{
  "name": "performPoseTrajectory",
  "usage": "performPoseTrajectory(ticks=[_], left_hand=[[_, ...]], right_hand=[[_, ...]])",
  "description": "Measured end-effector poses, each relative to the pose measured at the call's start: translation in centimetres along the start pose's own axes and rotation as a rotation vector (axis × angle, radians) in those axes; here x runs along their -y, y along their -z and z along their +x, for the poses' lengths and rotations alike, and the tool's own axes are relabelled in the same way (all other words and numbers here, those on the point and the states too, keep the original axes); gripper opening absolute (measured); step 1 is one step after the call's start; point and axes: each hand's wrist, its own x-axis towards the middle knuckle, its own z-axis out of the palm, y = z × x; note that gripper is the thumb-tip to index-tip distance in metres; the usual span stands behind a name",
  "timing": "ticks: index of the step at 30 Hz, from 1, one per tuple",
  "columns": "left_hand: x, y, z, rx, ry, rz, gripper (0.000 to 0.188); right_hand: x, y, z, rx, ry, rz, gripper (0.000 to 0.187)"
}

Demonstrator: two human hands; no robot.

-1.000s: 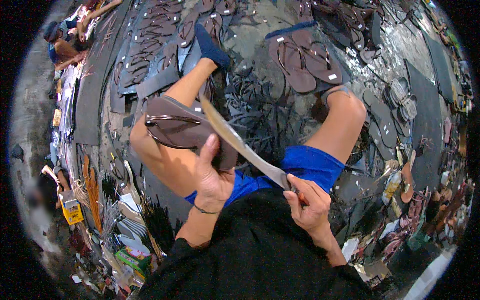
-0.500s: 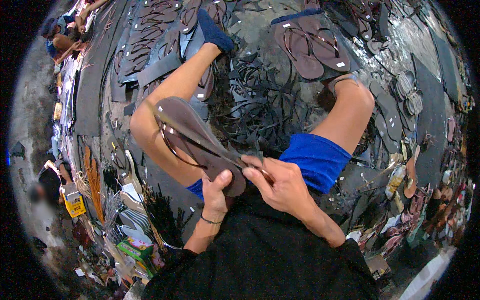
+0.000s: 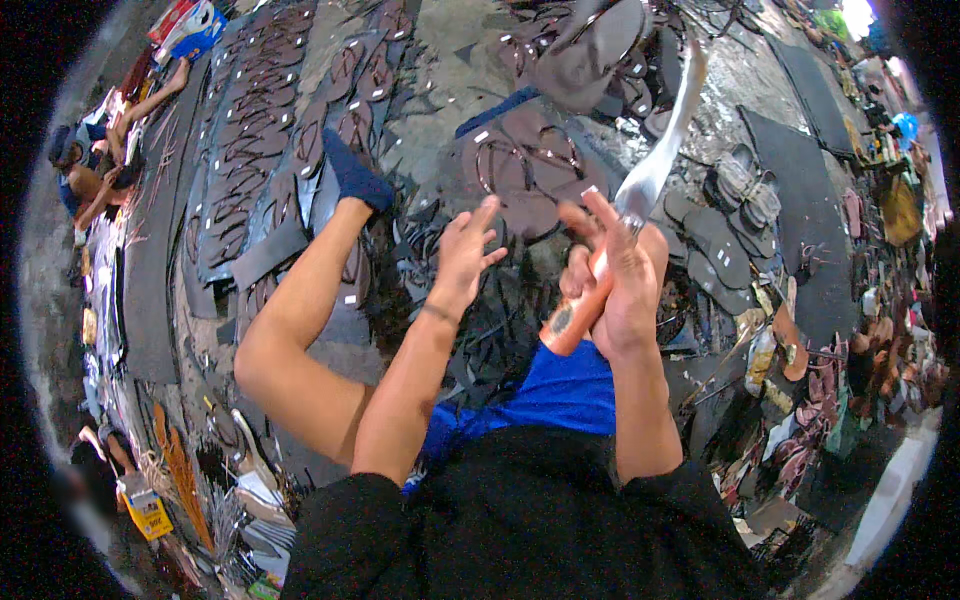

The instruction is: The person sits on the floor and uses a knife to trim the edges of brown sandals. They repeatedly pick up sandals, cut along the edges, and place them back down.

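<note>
My right hand [image 3: 632, 300] is wrapped round the orange handle of a knife [image 3: 577, 318]. The long, curved blade points up and away from me, smeared by motion. To its left, my left hand [image 3: 462, 258] reaches forward, empty, with its fingers apart. Beyond both hands, a blurred brown flip-flop [image 3: 592, 55] appears to be in the air, touched by neither hand. A pair of brown flip-flops with shiny straps [image 3: 525, 178] lies on a dark sheet just past my fingertips, partly hidden by the right hand.
Rows of brown flip-flops [image 3: 255, 120] cover the floor at the far left. Dark offcuts [image 3: 470, 330] are heaped between my legs. Grey soles [image 3: 715, 245] and a black sheet [image 3: 800, 220] lie to the right. Another person [image 3: 95, 180] sits at the far left.
My left hand has let go of the flip-flop it held and moved forward. My right hand has lifted the knife away and forward. The view has shifted, and a flip-flop now blurs at the top.
</note>
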Motion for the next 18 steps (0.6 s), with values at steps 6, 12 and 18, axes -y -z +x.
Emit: performPoseTrajectory(ticks=[6,12,18], left_hand=[[0.7,-6.7,6.5,-0.243,0.149,0.266,0.080],[-2.7,-2.1,7.7,-0.106,0.089,0.216,0.053],[-5.9,-0.8,8.7,0.093,0.171,0.260,0.034]], right_hand=[[-3.9,5.6,-2.8,-0.111,-0.107,-0.339,0.029],[-6.0,6.4,-6.1,-0.051,-0.147,-0.853,0.037],[-7.1,5.4,-4.8,0.006,-0.090,-1.140,0.029]])
